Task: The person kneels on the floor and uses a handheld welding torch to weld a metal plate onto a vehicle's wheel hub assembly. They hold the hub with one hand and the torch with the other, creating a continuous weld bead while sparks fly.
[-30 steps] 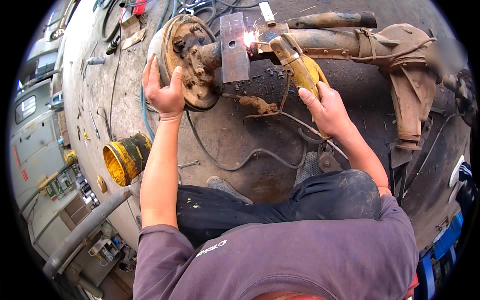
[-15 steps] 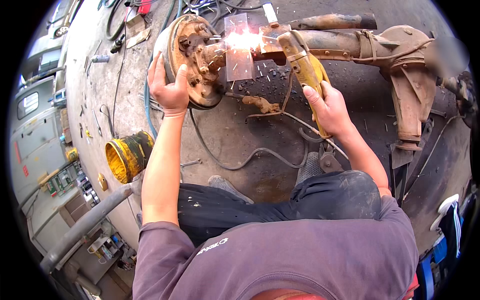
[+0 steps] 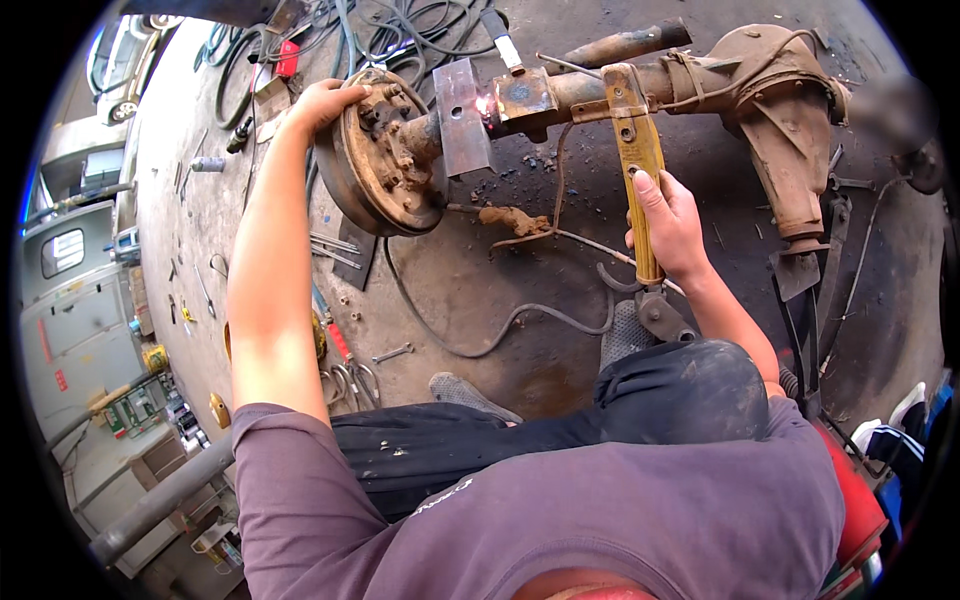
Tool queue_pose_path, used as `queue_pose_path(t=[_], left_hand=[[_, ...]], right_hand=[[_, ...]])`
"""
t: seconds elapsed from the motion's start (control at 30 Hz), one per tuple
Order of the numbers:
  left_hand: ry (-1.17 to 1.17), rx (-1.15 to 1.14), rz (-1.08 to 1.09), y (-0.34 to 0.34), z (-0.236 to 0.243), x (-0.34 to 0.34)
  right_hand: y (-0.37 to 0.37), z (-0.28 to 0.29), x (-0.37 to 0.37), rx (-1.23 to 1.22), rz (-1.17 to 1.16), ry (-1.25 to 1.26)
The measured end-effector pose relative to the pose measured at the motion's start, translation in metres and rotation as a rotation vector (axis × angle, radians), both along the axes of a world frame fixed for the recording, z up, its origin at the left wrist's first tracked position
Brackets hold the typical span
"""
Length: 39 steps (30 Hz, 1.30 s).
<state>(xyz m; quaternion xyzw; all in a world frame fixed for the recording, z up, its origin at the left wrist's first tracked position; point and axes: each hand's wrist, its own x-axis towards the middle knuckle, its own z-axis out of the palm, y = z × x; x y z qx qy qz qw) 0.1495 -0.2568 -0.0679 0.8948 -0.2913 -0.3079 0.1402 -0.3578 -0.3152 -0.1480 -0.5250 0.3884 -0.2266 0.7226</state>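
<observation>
A rusty vehicle axle lies across the view, with a brake drum (image 3: 350,170) at its left end and a bulky differential housing (image 3: 765,65) at its right. My left hand (image 3: 335,103) is curled over the drum's upper rim, fingers on top. In my right hand (image 3: 668,222) is a long yellow bar-shaped tool (image 3: 641,165) with holes, its worn upper end against the axle tube. I cannot make out its exact kind. A bent metal plate (image 3: 465,120) stands beside the drum. A small pink-white glow (image 3: 486,107) shows at its right edge, next to a square steel bracket (image 3: 525,97).
A black-and-white rod (image 3: 502,42) points down at the bracket from above. Tangled cables (image 3: 420,40) lie behind the axle. Red-handled tool (image 3: 338,340), wrench (image 3: 393,353) and thin metal rods (image 3: 335,243) are on the floor. A grey pipe (image 3: 165,500) slants at lower left.
My left hand has moved from the drum's front side up to its top rim. The yellow tool has swung from leaning left to nearly upright. The bright sparks have shrunk to a small glow.
</observation>
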Motion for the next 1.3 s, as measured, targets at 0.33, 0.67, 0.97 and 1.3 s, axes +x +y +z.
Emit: queue_pose_path(t=[0.33, 0.67, 0.97, 1.3], left_hand=[[0.041, -0.253, 0.112, 0.026, -0.024, -0.019], [-0.286, -0.34, 0.128, 0.084, -0.024, -0.065], [-0.495, -0.36, -0.016, 0.108, -0.018, -0.094], [-0.456, -0.425, 0.042, 0.117, -0.026, -0.088]], right_hand=[[0.015, 0.013, -0.013, -0.082, 0.018, 0.036], [0.026, -0.011, -0.022, -0.225, 0.23, 0.188], [0.02, -0.02, -0.004, -0.268, 0.293, 0.196], [0.014, -0.023, 0.008, -0.355, 0.346, 0.23]])
